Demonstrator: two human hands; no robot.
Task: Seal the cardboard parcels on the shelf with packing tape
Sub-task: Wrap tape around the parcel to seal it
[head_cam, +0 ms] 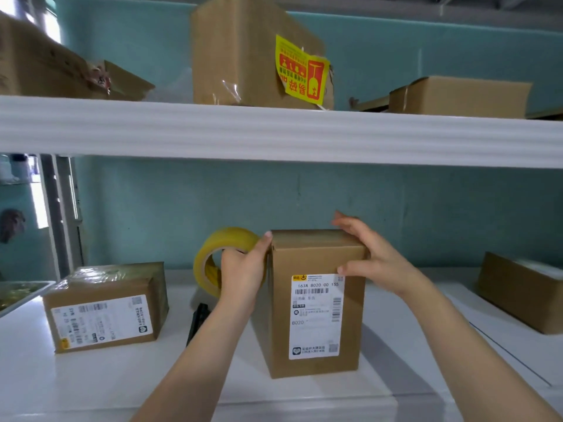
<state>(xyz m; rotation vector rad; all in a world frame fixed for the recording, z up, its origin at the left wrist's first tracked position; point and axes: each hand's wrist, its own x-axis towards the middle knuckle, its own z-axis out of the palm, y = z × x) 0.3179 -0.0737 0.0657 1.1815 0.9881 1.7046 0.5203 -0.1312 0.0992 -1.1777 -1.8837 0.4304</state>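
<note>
A tall cardboard parcel [316,303] with a white shipping label stands upright in the middle of the lower white shelf [100,379]. My right hand [368,254] rests over its top right corner, fingers spread across the top and front. My left hand [243,275] grips a yellow roll of packing tape [219,251] pressed against the parcel's upper left edge, thumb touching the top corner. A smaller labelled parcel [106,306] wrapped in clear tape lies to the left.
A black object [198,322] lies behind my left forearm. Another brown box [524,290] sits at the right end of the shelf. The upper shelf [274,132] holds several boxes, one [259,53] with a yellow fragile sticker. A tray edge [21,295] shows at far left.
</note>
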